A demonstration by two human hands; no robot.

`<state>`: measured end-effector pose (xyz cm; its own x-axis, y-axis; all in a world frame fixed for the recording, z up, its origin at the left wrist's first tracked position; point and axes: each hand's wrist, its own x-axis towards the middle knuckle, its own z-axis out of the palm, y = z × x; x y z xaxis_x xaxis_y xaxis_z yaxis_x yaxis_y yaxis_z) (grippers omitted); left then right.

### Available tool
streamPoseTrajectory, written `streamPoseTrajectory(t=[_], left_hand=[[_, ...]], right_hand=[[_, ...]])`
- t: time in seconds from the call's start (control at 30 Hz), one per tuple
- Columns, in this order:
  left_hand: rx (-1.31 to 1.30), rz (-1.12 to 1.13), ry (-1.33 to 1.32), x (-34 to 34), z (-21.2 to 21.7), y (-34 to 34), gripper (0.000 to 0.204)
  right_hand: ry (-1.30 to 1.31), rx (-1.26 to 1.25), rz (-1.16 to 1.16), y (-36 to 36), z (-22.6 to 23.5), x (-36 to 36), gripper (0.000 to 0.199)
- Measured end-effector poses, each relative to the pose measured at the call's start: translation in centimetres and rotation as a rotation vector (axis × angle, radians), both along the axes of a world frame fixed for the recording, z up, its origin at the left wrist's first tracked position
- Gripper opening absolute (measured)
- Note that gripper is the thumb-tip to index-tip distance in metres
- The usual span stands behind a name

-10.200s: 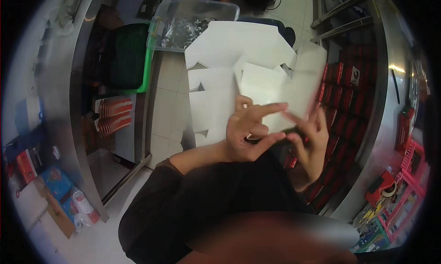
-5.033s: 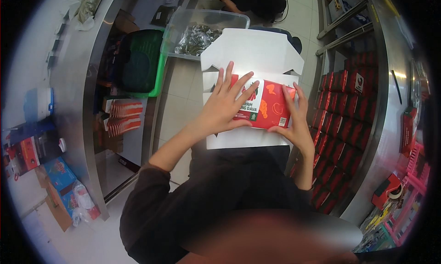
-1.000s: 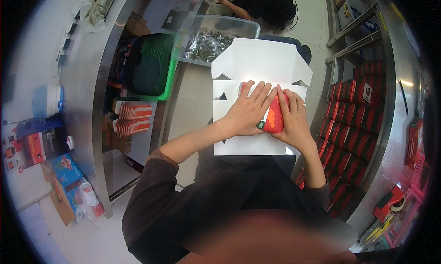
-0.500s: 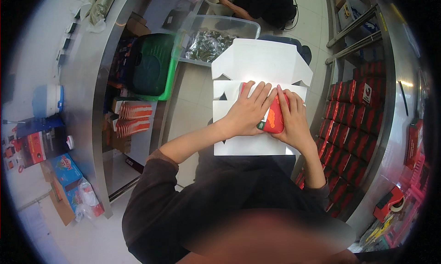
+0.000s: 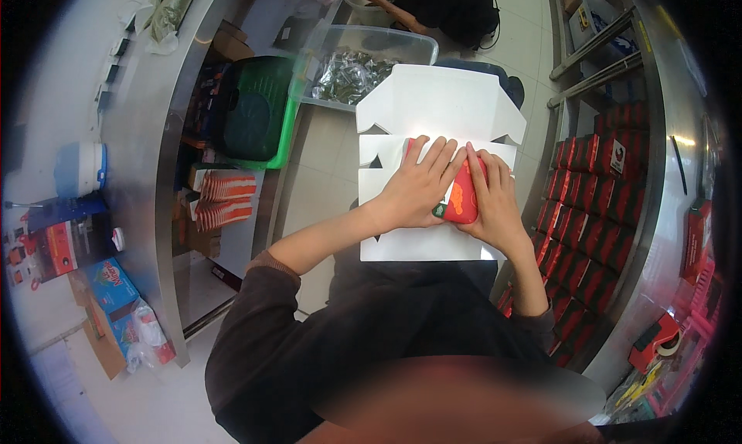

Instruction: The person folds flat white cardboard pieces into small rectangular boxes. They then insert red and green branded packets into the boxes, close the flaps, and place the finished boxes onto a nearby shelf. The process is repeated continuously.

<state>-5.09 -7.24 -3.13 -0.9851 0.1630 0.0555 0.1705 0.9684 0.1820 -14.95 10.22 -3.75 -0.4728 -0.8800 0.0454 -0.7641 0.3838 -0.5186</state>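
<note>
Red packet point(image 5: 461, 199) pressed flat on white carton point(image 5: 433, 127), between both hands, long axis running away from body. Left hand point(image 5: 417, 189) spread wide over its left side, fingers pointing away; right hand point(image 5: 495, 200) flat along its right edge, equally near. Left of carton, green basket point(image 5: 255, 108); beyond, clear tub point(image 5: 363, 57); right, red boxes point(image 5: 587, 204).

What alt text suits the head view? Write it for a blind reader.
Both hands, left hand and right hand, press a red packet into an open white cardboard box. Rows of red boxes fill a shelf at right; a green basket sits at left.
</note>
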Motion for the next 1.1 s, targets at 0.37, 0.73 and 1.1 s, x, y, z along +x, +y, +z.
streamPoseTrajectory(t=[0.37, 0.73, 1.1], left_hand=[[-0.014, -0.012, 0.007, -0.5, 0.1, -0.4, 0.109], [0.031, 0.001, 0.016, 0.1, -0.2, 0.1, 0.112], [0.045, 0.007, 0.041, 0.1, -0.6, -0.4, 0.11]], right_hand=[[0.031, -0.002, 0.007, -0.2, -0.2, -0.6, 0.123], [0.014, 0.006, -0.001, 0.1, -0.2, 0.1, 0.122], [0.038, -0.016, 0.006, -0.4, 0.0, 0.0, 0.12]])
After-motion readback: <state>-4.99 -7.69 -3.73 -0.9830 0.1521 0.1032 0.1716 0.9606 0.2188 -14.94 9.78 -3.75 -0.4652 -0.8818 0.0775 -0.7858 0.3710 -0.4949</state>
